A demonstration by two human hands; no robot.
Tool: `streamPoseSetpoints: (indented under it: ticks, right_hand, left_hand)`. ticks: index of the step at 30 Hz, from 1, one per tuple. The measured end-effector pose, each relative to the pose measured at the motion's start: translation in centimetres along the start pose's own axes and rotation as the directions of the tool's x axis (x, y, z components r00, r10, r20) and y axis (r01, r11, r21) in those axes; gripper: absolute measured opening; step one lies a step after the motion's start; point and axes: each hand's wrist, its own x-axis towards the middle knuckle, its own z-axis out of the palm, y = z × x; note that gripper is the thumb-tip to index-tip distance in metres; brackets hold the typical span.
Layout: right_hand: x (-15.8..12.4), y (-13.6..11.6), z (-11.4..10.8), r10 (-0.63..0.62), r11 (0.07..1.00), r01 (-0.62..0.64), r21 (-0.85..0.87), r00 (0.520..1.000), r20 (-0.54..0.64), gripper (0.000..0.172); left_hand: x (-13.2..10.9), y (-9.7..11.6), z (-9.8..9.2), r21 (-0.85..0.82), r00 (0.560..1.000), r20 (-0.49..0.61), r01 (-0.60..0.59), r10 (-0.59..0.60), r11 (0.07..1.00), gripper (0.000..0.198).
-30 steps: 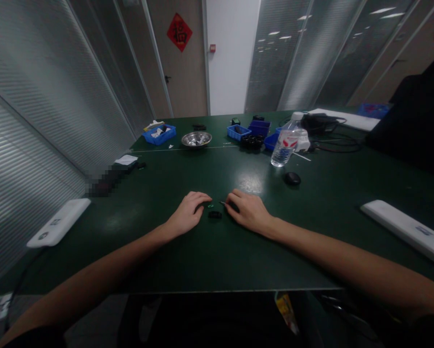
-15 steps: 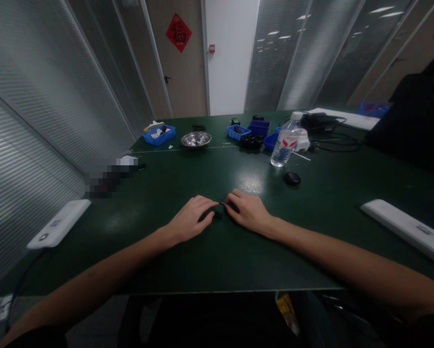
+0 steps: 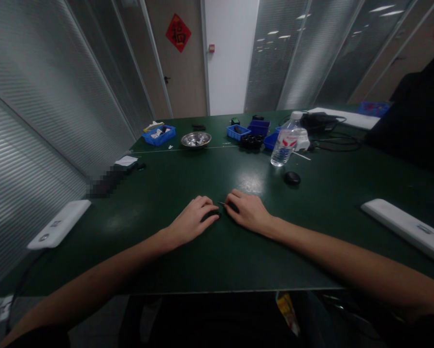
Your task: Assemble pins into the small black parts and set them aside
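Observation:
My left hand [image 3: 191,218] rests low over the green table [image 3: 159,268], its thumb and fingertips closed around a small black piece [image 3: 211,213]. Most of that piece is hidden by the fingers, so its kind does not show. Just to the right, my right hand [image 3: 249,210] is closed, with a thin metal rod [image 3: 222,203] sticking out from its fingertips toward the left hand. What lies deeper under the right palm is dark and hidden. A small gap separates the two hands.
Beyond my right hand are a black computer mouse [image 3: 292,178] and a water bottle [image 3: 284,145]. A metal bowl [image 3: 196,147] and blue trays [image 3: 168,135] stand farther back. White devices [image 3: 59,224] lie at both sides. A pixelated patch [image 3: 104,182] covers something at left.
My left fingertips have left the rod's end and moved slightly down onto the black piece, which lay loose beside the thumb. My right hand stays in place with the rod.

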Motion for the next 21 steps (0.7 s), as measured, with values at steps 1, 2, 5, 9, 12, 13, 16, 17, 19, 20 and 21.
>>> streamPoseSetpoints:
  ticks: [1,2,5,9,12,13,16,17,19,20,21]
  right_hand:
    - [0.0,0.04,0.05,-0.003,1.0,0.003,-0.001,1.0,-0.003,0.021]
    - [0.0,0.09,0.09,-0.005,1.0,0.005,-0.003,1.0,-0.004,0.02]
    - [0.0,0.18,0.21,-0.009,1.0,0.009,-0.007,1.0,-0.007,0.019]
    - [0.0,0.16,0.18,-0.006,1.0,0.006,0.0,1.0,-0.001,0.019]
    - [-0.03,0.07,0.02,-0.003,1.0,0.003,0.006,1.0,0.005,0.019]
    - [-0.04,0.03,-0.04,-0.002,1.0,0.002,0.006,1.0,0.007,0.019]
    - [-0.06,-0.04,-0.11,0.001,1.0,-0.001,0.005,1.0,0.011,0.02]
    - [-0.06,-0.05,-0.11,0.001,1.0,-0.001,0.003,1.0,0.011,0.02]
    - [-0.03,-0.06,-0.09,0.004,1.0,-0.004,-0.001,1.0,0.011,0.02]
    - [-0.02,-0.07,-0.08,0.004,1.0,-0.004,-0.003,1.0,0.012,0.02]
    - [0.0,-0.07,-0.08,0.004,1.0,-0.004,-0.004,1.0,0.013,0.02]
  left_hand:
    - [0.01,-0.06,-0.01,-0.003,1.0,0.005,-0.001,0.001,1.0,0.028]
    - [0.01,-0.13,-0.02,-0.014,1.0,0.01,-0.001,0.001,1.0,0.027]
    - [0.01,-0.31,-0.1,-0.063,1.0,0.019,0.008,-0.007,0.998,0.024]
    - [-0.01,-0.36,-0.2,-0.111,0.999,0.025,0.025,-0.022,0.994,0.02]
    - [0.02,-0.27,-0.34,-0.117,0.999,0.048,0.02,-0.014,0.993,0.018]
    - [0.04,-0.23,-0.4,-0.114,0.998,0.055,0.017,-0.011,0.993,0.017]
    - [0.1,-0.07,-0.6,-0.089,0.997,0.073,0.009,-0.002,0.996,0.016]
    - [0.12,-0.01,-0.66,-0.074,0.997,0.079,0.002,0.004,0.997,0.016]
    - [0.13,0.13,-0.78,-0.027,0.995,0.092,-0.02,0.022,0.999,0.018]
    - [0.14,0.19,-0.82,0.002,0.995,0.097,-0.034,0.033,0.999,0.019]
    - [0.14,0.24,-0.84,0.032,0.994,0.104,-0.047,0.043,0.998,0.02]
